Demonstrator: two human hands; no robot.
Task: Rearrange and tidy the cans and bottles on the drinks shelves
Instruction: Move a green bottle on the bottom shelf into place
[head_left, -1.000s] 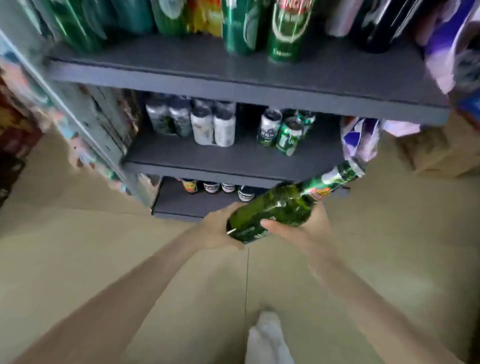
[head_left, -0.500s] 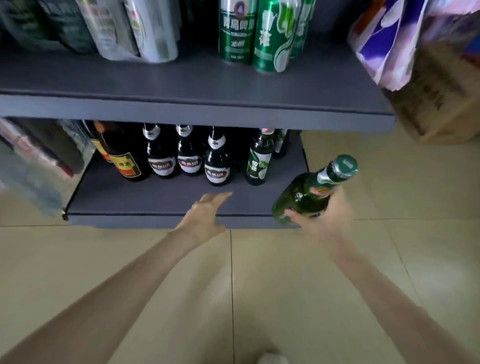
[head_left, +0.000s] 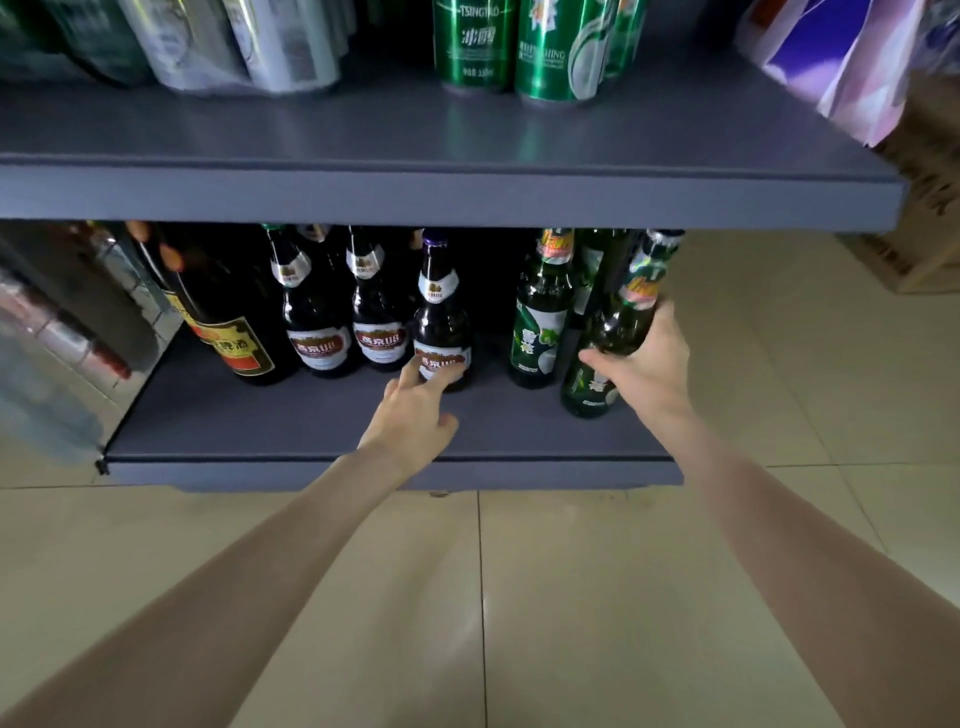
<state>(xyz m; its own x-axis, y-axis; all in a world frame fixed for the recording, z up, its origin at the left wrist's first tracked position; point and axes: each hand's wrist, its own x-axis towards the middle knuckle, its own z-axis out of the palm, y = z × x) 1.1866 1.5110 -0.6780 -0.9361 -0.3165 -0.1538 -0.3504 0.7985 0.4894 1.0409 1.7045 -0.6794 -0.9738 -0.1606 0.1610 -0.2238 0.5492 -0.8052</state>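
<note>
Right hand (head_left: 647, 364) wraps its fingers around the green bottle (head_left: 605, 353), tilted at the right end of the bottom shelf (head_left: 260, 421), just beside another green bottle (head_left: 537, 322). Left hand (head_left: 410, 415) reaches in, fingers extended, fingertips touching the label of 1 dark bottle (head_left: 441, 322).

The bottle (head_left: 605, 343) in my right hand (head_left: 649, 364) is green glass with a green-and-white label and an orange neck band. Its neighbour (head_left: 537, 322) shows the same green, white and orange. The bottle (head_left: 441, 332) under my left hand's (head_left: 410, 415) fingertips is dark brown, labelled white with a red band, purple-capped. Two bottles (head_left: 345, 322) left of it match its brown glass and label. The shelves (head_left: 415, 192) are blue-grey; the cans (head_left: 519, 47) above are green; the floor tiles (head_left: 467, 597) are beige.
</note>
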